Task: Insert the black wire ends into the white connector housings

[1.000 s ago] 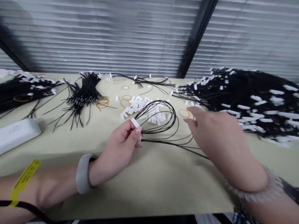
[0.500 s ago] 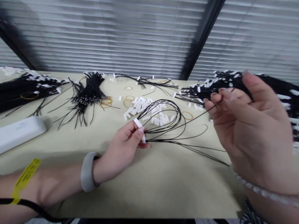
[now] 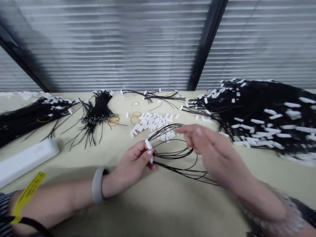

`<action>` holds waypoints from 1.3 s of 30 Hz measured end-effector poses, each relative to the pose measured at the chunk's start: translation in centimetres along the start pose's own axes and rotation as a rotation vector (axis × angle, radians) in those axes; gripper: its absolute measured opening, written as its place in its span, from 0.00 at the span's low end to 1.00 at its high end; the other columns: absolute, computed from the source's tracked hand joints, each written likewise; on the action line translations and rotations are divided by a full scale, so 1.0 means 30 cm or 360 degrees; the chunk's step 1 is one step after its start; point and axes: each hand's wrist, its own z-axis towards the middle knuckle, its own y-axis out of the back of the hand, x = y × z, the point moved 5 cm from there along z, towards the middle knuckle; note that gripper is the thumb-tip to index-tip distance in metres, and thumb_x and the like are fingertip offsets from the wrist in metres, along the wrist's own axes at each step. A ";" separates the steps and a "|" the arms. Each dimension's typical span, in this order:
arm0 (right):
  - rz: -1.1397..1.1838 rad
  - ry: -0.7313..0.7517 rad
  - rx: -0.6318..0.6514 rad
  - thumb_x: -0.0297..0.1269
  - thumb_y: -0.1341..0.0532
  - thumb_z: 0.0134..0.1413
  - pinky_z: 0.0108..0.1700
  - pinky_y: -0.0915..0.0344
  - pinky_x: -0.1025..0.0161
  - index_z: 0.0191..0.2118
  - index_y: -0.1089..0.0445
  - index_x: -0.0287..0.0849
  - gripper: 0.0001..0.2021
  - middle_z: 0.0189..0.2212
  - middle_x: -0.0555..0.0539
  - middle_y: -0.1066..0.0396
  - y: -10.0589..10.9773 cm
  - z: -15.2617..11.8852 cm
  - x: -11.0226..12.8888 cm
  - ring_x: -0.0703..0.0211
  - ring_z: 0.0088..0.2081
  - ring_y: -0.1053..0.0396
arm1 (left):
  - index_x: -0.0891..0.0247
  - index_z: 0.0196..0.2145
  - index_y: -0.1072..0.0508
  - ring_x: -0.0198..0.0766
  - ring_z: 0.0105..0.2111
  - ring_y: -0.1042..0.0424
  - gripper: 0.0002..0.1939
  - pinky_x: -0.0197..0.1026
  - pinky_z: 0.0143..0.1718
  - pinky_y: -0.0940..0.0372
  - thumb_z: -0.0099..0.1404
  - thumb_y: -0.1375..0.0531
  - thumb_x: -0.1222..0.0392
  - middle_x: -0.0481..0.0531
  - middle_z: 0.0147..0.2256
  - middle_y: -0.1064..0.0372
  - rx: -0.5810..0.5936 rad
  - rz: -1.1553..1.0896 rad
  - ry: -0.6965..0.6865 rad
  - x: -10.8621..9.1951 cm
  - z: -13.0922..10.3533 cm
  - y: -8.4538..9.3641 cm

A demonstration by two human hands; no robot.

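Note:
My left hand (image 3: pixel 134 159) pinches a small stack of white plastic connectors (image 3: pixel 148 144) between thumb and fingers, left of the table's middle. Thin black wires (image 3: pixel 172 154) run from these connectors to the right, and several bend round in loops. At the right side of the loops is my right hand (image 3: pixel 209 148), slightly blurred, its fingers bent inward and closed on the wires. The index finger points left along the upper loop. Part of the wires and the inner fingertips are hidden behind the right hand. Loose white connectors (image 3: pixel 150 121) lie in a pile just behind the loops.
A large heap of black wires (image 3: pixel 259 102) with white ends covers the right side. Wire bundles (image 3: pixel 97 112) lie at the back left, near yellow rubber bands (image 3: pixel 114 120). A white oblong case (image 3: pixel 29 161) sits at the left. Window blinds (image 3: pixel 148 42) rise behind the table.
My right hand has come left and inward from the right, where it pinched a single raised wire, to the wire loops. My left hand keeps hold of the connectors. The view has tilted slightly.

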 end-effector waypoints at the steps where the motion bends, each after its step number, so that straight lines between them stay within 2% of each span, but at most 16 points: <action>1: -0.0125 0.0045 0.0080 0.40 0.55 0.62 0.28 0.42 0.67 0.39 0.33 0.43 0.15 0.25 0.51 0.37 -0.018 -0.004 0.010 0.66 0.26 0.40 | 0.65 0.30 0.37 0.29 0.22 0.33 0.10 0.35 0.27 0.36 0.62 0.45 0.56 0.44 0.25 0.39 -0.0004 0.0002 -0.0001 0.000 0.000 0.001; 4: -0.0301 0.0167 0.0240 0.35 0.54 0.62 0.35 0.41 0.67 0.37 0.36 0.42 0.11 0.29 0.51 0.34 -0.049 -0.017 0.034 0.66 0.32 0.36 | 0.65 0.29 0.37 0.28 0.23 0.34 0.09 0.35 0.27 0.36 0.62 0.45 0.56 0.44 0.26 0.39 -0.0007 0.0040 -0.0011 -0.002 -0.002 0.003; 7: -0.0370 0.0105 0.0345 0.32 0.54 0.60 0.25 0.46 0.70 0.36 0.41 0.43 0.06 0.24 0.54 0.36 -0.063 -0.033 0.028 0.68 0.24 0.40 | 0.65 0.29 0.36 0.29 0.24 0.33 0.08 0.35 0.28 0.35 0.62 0.45 0.57 0.45 0.27 0.38 -0.0005 0.0158 -0.0026 -0.007 -0.006 0.004; 10: -0.0549 0.0174 0.0333 0.30 0.52 0.58 0.22 0.52 0.68 0.29 0.42 0.41 0.08 0.20 0.55 0.40 -0.075 -0.040 0.023 0.68 0.20 0.46 | 0.64 0.29 0.36 0.31 0.25 0.33 0.09 0.37 0.29 0.34 0.62 0.45 0.56 0.47 0.28 0.36 0.0028 0.0230 -0.0046 -0.011 -0.012 0.001; 13: -0.0667 0.0396 0.0261 0.28 0.48 0.55 0.27 0.49 0.67 0.26 0.38 0.39 0.08 0.23 0.52 0.38 -0.091 -0.040 0.029 0.67 0.25 0.43 | 0.64 0.28 0.37 0.32 0.25 0.33 0.10 0.38 0.28 0.34 0.61 0.45 0.54 0.48 0.27 0.35 0.0056 0.0250 -0.0081 -0.017 -0.018 -0.002; 15: -0.0688 0.0465 0.0242 0.26 0.48 0.54 0.29 0.49 0.66 0.26 0.36 0.38 0.08 0.24 0.50 0.37 -0.102 -0.039 0.028 0.65 0.27 0.42 | 0.63 0.27 0.37 0.33 0.25 0.33 0.10 0.37 0.29 0.35 0.62 0.46 0.55 0.48 0.26 0.35 0.0084 0.0301 -0.0114 -0.021 -0.022 -0.004; 19: -0.0710 0.0471 0.0303 0.25 0.49 0.54 0.30 0.47 0.65 0.27 0.34 0.38 0.09 0.26 0.49 0.36 -0.120 -0.042 0.020 0.64 0.28 0.41 | 0.63 0.28 0.36 0.33 0.26 0.33 0.08 0.36 0.30 0.36 0.64 0.48 0.59 0.48 0.25 0.34 0.0136 0.0461 -0.0171 -0.030 -0.030 -0.008; 26: -0.0765 0.0456 0.0469 0.25 0.48 0.53 0.30 0.47 0.64 0.26 0.36 0.38 0.08 0.26 0.49 0.37 -0.138 -0.043 0.003 0.63 0.28 0.41 | 0.63 0.25 0.36 0.32 0.24 0.35 0.07 0.33 0.27 0.38 0.61 0.48 0.64 0.47 0.23 0.37 0.0073 0.0637 -0.0207 -0.054 -0.029 -0.017; 31: -0.0765 0.0454 0.0387 0.25 0.49 0.53 0.29 0.47 0.65 0.26 0.35 0.38 0.09 0.25 0.49 0.37 -0.128 -0.038 0.008 0.64 0.27 0.41 | 0.62 0.24 0.36 0.31 0.23 0.36 0.08 0.32 0.25 0.39 0.60 0.48 0.66 0.46 0.22 0.38 0.0037 0.0741 -0.0242 -0.061 -0.027 -0.018; 39: -0.0771 0.0505 0.0275 0.28 0.49 0.56 0.28 0.48 0.66 0.27 0.34 0.38 0.10 0.23 0.51 0.36 -0.137 -0.034 0.012 0.65 0.26 0.41 | 0.62 0.27 0.35 0.32 0.25 0.34 0.08 0.33 0.28 0.36 0.63 0.49 0.64 0.47 0.25 0.35 0.0108 0.0831 -0.0282 -0.049 -0.040 -0.013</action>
